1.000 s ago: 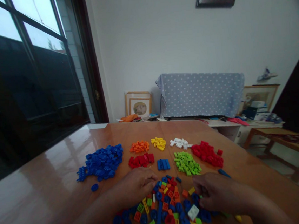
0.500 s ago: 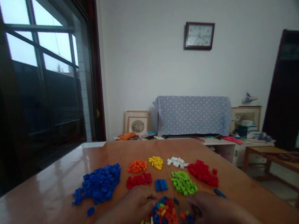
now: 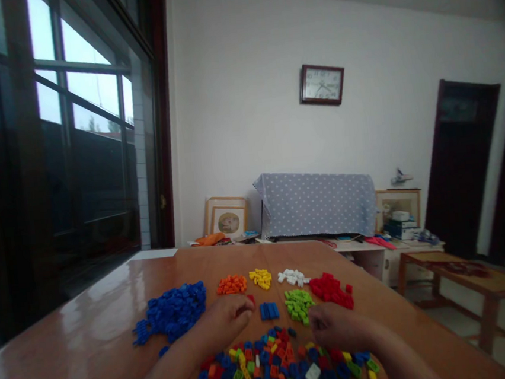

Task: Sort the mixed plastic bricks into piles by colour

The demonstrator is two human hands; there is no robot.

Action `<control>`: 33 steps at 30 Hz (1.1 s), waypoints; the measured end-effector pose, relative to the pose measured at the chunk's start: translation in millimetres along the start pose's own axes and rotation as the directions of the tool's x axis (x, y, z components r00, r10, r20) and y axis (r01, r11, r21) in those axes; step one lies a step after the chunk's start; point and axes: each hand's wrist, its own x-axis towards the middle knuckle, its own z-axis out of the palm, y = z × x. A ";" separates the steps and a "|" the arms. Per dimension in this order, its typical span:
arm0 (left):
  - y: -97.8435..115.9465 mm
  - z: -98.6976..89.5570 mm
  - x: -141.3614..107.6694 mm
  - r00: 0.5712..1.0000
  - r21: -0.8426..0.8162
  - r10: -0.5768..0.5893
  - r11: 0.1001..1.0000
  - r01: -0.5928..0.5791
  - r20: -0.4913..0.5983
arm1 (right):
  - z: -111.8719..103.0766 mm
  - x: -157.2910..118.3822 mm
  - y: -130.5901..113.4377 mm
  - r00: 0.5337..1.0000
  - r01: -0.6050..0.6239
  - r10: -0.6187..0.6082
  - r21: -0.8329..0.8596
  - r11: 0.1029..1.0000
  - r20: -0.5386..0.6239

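Note:
My left hand is closed in a pinch over the row of red bricks, which it mostly covers; what its fingers hold is too small to name. My right hand is curled beside the lime green pile, its fingertips hidden. Between and below both hands spreads a mixed heap of coloured bricks. A short row of blue bricks lies between the hands. To the left is a large blue pile.
Along the far side lie orange, yellow and white piles, with a red pile to the right. All rest on the glossy brown table. A wooden bench stands at the right.
The view has tilted up and shifted right. My left hand has moved forward from the mixed heap to the red row. My right hand has moved up beside the green pile, uncovering more mixed bricks.

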 end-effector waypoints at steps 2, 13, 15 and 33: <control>-2.4 -1.5 1.1 1.000 -0.047 0.004 0.999 -0.005 -0.024 | 2.7 -4.7 1.8 0.999 0.007 -0.005 0.034 0.999 -0.049; -28.6 22.9 17.0 0.892 -0.308 -0.223 0.946 0.100 -0.394 | 48.0 -29.9 39.9 0.946 -0.004 0.125 0.373 0.928 -0.299; -38.5 29.2 15.4 0.913 -0.262 -0.189 0.960 0.095 -0.361 | 51.2 -36.2 45.1 0.932 -0.018 0.150 0.373 0.928 -0.329; -26.0 22.9 7.7 0.969 0.055 0.006 0.998 0.008 -0.247 | 60.1 -36.2 3.5 0.920 -0.324 0.333 0.075 0.943 -0.207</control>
